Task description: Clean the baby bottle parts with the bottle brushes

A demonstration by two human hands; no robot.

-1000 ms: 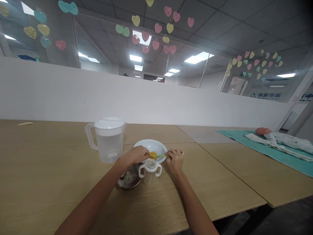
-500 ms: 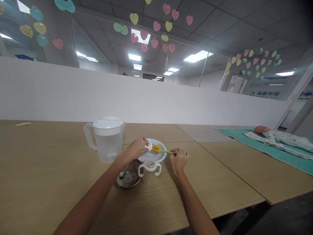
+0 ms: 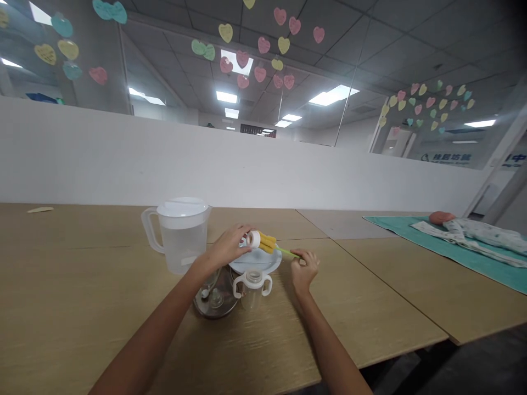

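Note:
My left hand [image 3: 231, 244] is closed on a white bottle ring cap [image 3: 254, 239], its opening turned towards me. Closed round a thin green handle, my right hand [image 3: 304, 267] holds a bottle brush with a yellow sponge head [image 3: 267, 243]. The sponge tip meets the cap's far side; how deep it goes is hidden. Beneath both lies a white plate [image 3: 269, 265]. Nearer me stands a clear baby bottle with two white handles [image 3: 253, 285]. Left of it is a round metal tray [image 3: 216, 312] bearing a clear nipple [image 3: 216, 298] and other small parts, partly behind my left forearm.
A lidded clear pitcher [image 3: 183, 236] with water stands to the left. On the far right, a teal mat [image 3: 411, 233] holds patterned cloth [image 3: 481, 235] and a round pinkish thing [image 3: 440, 218]. A low white wall [image 3: 255, 170] borders the wooden table's back.
The cap has tilted so its opening faces me, and it has risen slightly with the brush head off the plate. My right hand has shifted a little to the right.

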